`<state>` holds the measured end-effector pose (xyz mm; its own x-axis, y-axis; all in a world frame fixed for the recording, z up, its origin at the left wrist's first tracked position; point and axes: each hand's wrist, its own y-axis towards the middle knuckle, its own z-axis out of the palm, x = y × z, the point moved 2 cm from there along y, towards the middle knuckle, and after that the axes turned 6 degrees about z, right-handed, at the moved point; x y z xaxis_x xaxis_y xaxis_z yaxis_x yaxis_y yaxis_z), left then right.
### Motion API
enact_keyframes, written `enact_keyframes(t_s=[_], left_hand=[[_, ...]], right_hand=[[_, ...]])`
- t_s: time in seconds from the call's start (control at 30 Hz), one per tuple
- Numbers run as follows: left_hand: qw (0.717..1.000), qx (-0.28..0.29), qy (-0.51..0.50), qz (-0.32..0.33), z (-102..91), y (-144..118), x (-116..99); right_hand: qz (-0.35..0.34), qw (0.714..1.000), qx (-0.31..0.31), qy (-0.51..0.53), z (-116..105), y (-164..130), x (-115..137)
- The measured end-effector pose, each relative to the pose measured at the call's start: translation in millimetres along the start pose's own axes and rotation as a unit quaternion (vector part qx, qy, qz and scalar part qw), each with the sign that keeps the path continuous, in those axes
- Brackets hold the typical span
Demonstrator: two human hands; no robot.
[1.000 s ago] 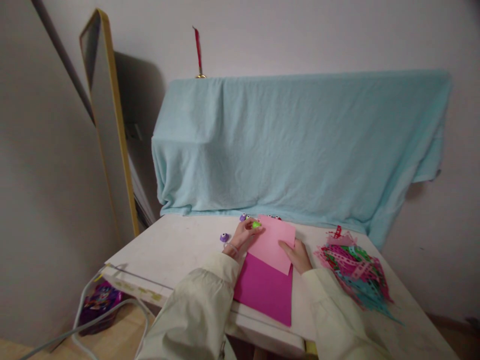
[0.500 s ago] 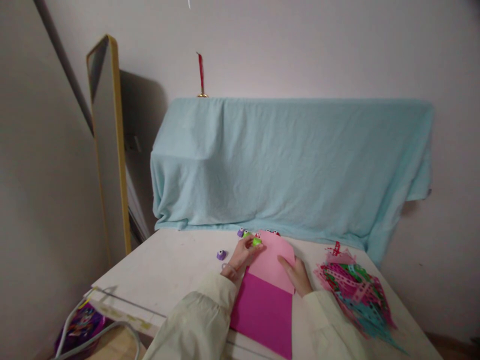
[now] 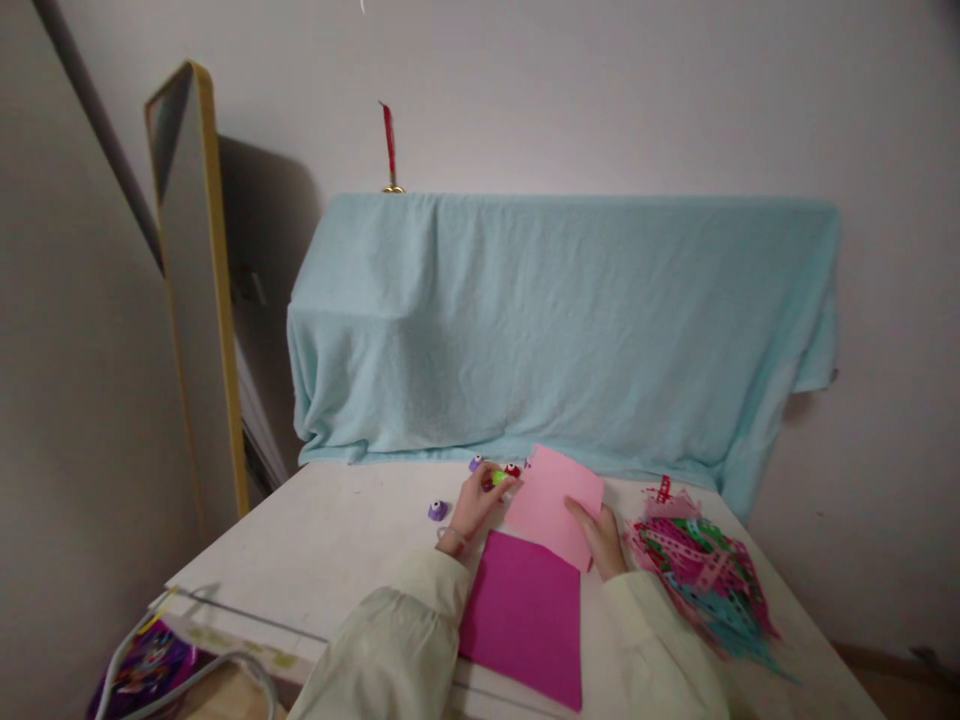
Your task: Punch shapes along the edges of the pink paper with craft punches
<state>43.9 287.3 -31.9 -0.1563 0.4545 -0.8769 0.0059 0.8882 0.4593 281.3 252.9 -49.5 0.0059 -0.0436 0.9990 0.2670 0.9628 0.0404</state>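
My left hand is closed around a small green craft punch, just left of a pink sheet of paper. The thumb and fingers of my right hand pinch this sheet at its right side. The sheet is tilted, with its lower edge over the top of a magenta sheet lying on the table. Right behind my left fingers stands a red punch. Two purple punches are near that hand: one to its left, another farther back.
A heap of punched paper strips in pink, green and blue lies on the right of the white table. Behind the table hangs a light blue cloth. A tall framed mirror leans at the left.
The pink sheet has shifted to the right in my right hand, away from my left hand. My left hand, with the green punch, has moved slightly left. The view has swung a little.
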Motion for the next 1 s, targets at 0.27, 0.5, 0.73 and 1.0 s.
enact_keyframes(t_s=[0.27,0.5,0.73,1.0], left_hand=[[0.983,0.096,0.119,0.105,4.5,-2.6,-9.9],[0.965,0.173,0.163,0.113,7.7,-8.4,-3.1],[0.964,0.176,0.153,0.129,6.0,-13.6,-14.5],[0.967,0.162,0.130,0.146,6.4,-13.4,-23.0]], right_hand=[[0.014,0.994,-0.078,0.079,-19.5,10.1,-5.0],[-0.046,0.970,-0.149,0.189,-28.0,17.5,-0.8],[-0.025,0.971,-0.144,0.187,-24.0,14.1,0.4],[0.017,0.977,-0.136,0.166,-23.3,9.5,4.3]])
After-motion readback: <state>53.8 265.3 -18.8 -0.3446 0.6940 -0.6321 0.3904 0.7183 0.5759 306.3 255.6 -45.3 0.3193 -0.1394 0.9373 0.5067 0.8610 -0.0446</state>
